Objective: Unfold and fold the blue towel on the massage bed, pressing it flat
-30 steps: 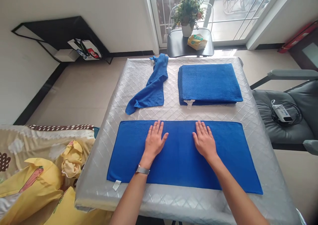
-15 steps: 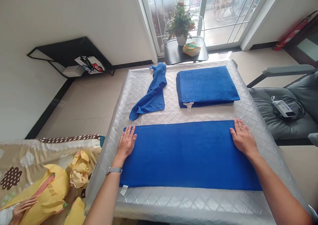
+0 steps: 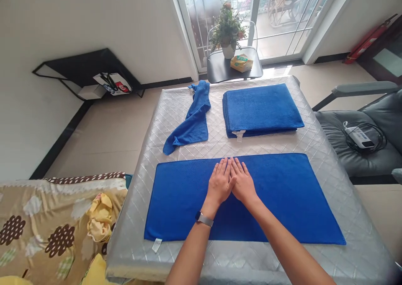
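A long blue towel (image 3: 282, 197) lies flat across the near part of a table with a silver quilted cover (image 3: 329, 151). My left hand (image 3: 219, 184) and my right hand (image 3: 241, 183) rest flat on the towel's middle, side by side and touching, fingers stretched out toward the far edge. Neither hand holds anything. A watch sits on my left wrist. A white label hangs at the towel's near left corner.
Behind the flat towel lie a crumpled blue towel (image 3: 191, 121) at the left and a folded stack of blue towels (image 3: 260, 109) at the right. A grey chair (image 3: 361, 146) with a cabled device stands right. Patterned bedding (image 3: 53, 226) lies left. A black stool with a plant (image 3: 228, 29) stands beyond.
My hands slid outward from the middle to the towel's two ends, then came back together at its centre. The view shifted slightly.
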`<state>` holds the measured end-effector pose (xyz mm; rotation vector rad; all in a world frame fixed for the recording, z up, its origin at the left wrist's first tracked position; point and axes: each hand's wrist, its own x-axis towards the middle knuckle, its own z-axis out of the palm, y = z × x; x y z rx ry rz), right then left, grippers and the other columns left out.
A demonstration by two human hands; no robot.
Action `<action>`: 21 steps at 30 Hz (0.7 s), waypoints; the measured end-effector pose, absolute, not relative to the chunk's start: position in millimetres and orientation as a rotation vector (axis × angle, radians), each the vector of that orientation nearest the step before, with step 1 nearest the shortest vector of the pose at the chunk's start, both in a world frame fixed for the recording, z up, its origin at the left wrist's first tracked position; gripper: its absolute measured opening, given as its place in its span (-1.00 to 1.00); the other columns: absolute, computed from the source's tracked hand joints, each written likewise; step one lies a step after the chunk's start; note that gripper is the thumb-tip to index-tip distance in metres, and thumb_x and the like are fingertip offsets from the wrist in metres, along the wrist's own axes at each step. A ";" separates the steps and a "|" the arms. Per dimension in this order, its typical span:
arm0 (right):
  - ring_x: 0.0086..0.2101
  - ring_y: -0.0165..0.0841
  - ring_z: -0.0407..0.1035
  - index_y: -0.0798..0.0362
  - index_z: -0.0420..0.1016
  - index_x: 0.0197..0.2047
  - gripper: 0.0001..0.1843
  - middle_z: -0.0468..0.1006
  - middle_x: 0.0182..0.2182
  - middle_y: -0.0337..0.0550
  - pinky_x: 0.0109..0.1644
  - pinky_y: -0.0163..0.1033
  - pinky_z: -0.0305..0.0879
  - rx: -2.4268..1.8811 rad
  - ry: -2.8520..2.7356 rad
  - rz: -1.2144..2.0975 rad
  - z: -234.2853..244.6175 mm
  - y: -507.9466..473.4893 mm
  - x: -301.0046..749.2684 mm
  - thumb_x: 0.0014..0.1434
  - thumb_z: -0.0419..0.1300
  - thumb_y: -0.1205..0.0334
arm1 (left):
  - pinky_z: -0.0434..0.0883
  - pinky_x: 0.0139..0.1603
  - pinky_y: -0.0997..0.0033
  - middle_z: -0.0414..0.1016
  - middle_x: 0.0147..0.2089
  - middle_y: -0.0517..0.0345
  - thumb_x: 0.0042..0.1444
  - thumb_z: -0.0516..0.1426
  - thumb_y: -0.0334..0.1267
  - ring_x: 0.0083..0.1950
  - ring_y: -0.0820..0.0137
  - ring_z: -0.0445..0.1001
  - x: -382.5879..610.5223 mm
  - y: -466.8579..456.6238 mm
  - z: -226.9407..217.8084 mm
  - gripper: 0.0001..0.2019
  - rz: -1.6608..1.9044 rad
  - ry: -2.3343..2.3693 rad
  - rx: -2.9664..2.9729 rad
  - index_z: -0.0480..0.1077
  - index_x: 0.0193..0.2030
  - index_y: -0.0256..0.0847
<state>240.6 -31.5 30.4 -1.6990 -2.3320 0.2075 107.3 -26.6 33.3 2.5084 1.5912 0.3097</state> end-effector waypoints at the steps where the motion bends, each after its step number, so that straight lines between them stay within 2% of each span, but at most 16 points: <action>1: 0.46 -0.15 -0.07 0.17 0.04 0.52 -0.38 0.06 0.48 -0.01 0.51 0.07 -0.10 -1.711 -2.327 0.209 28.3 -28.8 241.5 0.47 -0.13 0.17 | 0.05 0.57 0.05 0.02 0.57 -0.09 0.45 -0.20 0.07 0.59 0.23 -0.08 107.9 -25.6 31.5 -0.32 0.294 1.634 2.489 -0.04 0.55 -0.32; 6: 0.45 -0.18 -0.03 0.14 -0.07 0.55 -0.35 0.09 0.47 0.00 0.51 0.07 -0.12 -1.755 -2.316 0.112 21.5 -24.5 297.8 0.49 -0.17 0.12 | 0.03 0.56 -0.02 -0.03 0.58 -0.10 0.44 -0.20 0.11 0.59 0.18 -0.08 44.7 -22.8 26.4 -0.31 0.215 1.832 2.391 -0.07 0.56 -0.27; 9: 0.44 -0.17 -0.01 0.14 -0.07 0.55 -0.35 0.13 0.46 0.04 0.50 0.08 -0.10 -1.868 -2.277 0.043 20.0 -26.8 349.2 0.49 -0.18 0.11 | 0.01 0.56 -0.08 -0.06 0.59 -0.10 0.44 -0.23 0.13 0.60 0.15 -0.09 -18.9 -21.9 23.0 -0.30 0.195 1.963 2.294 -0.06 0.56 -0.24; 14: 0.44 -0.09 -0.02 0.23 -0.08 0.55 -0.31 0.14 0.45 0.15 0.50 0.13 -0.08 -2.079 -2.159 -0.004 16.7 -30.7 431.0 0.49 -0.23 0.05 | -0.02 0.54 -0.13 -0.08 0.59 -0.22 0.43 -0.28 0.15 0.59 0.06 -0.09 -112.6 -20.3 15.4 -0.27 0.234 2.197 2.120 0.01 0.54 -0.31; 21: 0.45 -0.06 -0.04 0.24 -0.14 0.56 -0.27 0.11 0.47 0.19 0.49 0.16 -0.03 -2.196 -2.051 0.019 13.5 -34.0 474.8 0.47 -0.26 0.01 | -0.01 0.54 -0.12 -0.11 0.59 -0.24 0.42 -0.26 0.16 0.59 0.06 -0.09 -137.7 -19.7 12.5 -0.26 0.290 2.288 2.013 0.00 0.54 -0.31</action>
